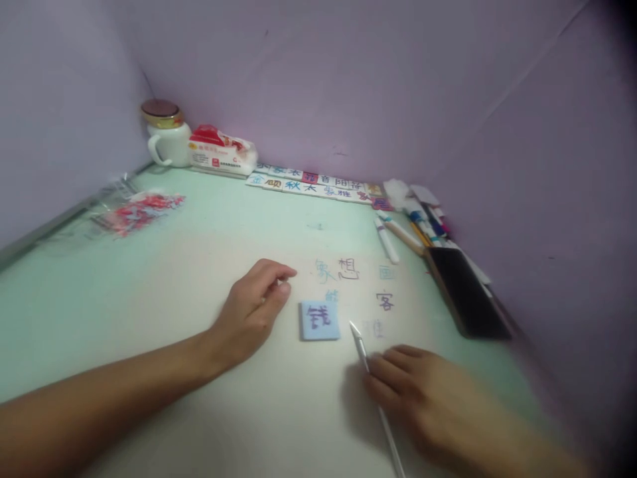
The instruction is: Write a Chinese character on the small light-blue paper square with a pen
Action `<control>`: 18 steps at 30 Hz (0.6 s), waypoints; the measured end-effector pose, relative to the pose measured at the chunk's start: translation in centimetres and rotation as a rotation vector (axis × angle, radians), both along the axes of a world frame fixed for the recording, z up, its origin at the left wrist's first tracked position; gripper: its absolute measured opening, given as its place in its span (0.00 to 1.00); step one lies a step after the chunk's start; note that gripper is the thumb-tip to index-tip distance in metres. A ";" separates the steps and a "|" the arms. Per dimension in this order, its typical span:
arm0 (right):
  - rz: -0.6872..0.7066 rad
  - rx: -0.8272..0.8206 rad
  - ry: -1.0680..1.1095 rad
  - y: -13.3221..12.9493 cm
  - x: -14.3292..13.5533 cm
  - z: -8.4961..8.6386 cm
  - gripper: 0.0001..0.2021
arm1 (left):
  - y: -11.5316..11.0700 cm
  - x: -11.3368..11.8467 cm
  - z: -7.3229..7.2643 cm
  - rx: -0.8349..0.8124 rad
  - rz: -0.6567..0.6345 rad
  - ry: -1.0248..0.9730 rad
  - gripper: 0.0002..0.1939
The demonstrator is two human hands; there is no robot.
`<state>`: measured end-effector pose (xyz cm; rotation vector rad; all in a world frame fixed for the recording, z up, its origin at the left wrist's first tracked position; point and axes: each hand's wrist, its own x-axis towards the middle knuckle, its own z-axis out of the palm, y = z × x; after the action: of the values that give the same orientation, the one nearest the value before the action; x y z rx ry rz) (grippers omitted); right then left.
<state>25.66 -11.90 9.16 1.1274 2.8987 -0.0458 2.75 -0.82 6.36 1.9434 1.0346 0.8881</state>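
A light blue square block with a purple handwritten character on top lies on the whitish table in front of me. My left hand rests to its left, apart from it, with loosely curled fingers and a small gap between thumb and index fingertip; nothing shows in it. To the right of the block, my right hand, slightly blurred, has its fingers closed around a slim silver craft knife. The blade tip points away from me, close to the block's right side. Handwritten characters in blue and purple mark the tabletop beyond.
Rows of character tiles line the back wall beside a tissue pack and a lidded white mug. Red and blue shavings lie at left. A black phone, a white marker and other pens are at right.
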 end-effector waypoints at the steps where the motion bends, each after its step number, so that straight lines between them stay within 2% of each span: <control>1: 0.019 0.027 -0.026 0.2 0.1 0.1 0.07 | 0.0 0.0 0.0 -0.008 -0.008 0.003 0.09; 7: 0.111 0.115 -0.189 1.1 -0.1 1.1 0.08 | -0.1 0.1 0.0 -0.032 -0.043 0.004 0.08; 10: 0.093 0.113 -0.176 1.5 -0.2 1.6 0.11 | -0.2 0.0 0.0 -0.023 -0.073 0.011 0.09; 13: -0.021 0.078 -0.007 1.4 0.1 2.5 0.11 | -0.5 0.0 -0.1 0.024 -0.152 0.064 0.10; 16: -0.146 0.074 0.287 0.6 0.6 3.3 0.10 | -1.0 0.2 -0.3 0.122 -0.218 0.250 0.26; 18: -0.273 0.037 0.590 -0.2 0.6 3.1 0.09 | -1.2 0.5 -0.3 0.165 -0.231 0.367 0.33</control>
<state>26.27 -12.09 12.28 1.7698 3.1965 -0.3970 3.28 -2.05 6.06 2.3698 0.9331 0.5115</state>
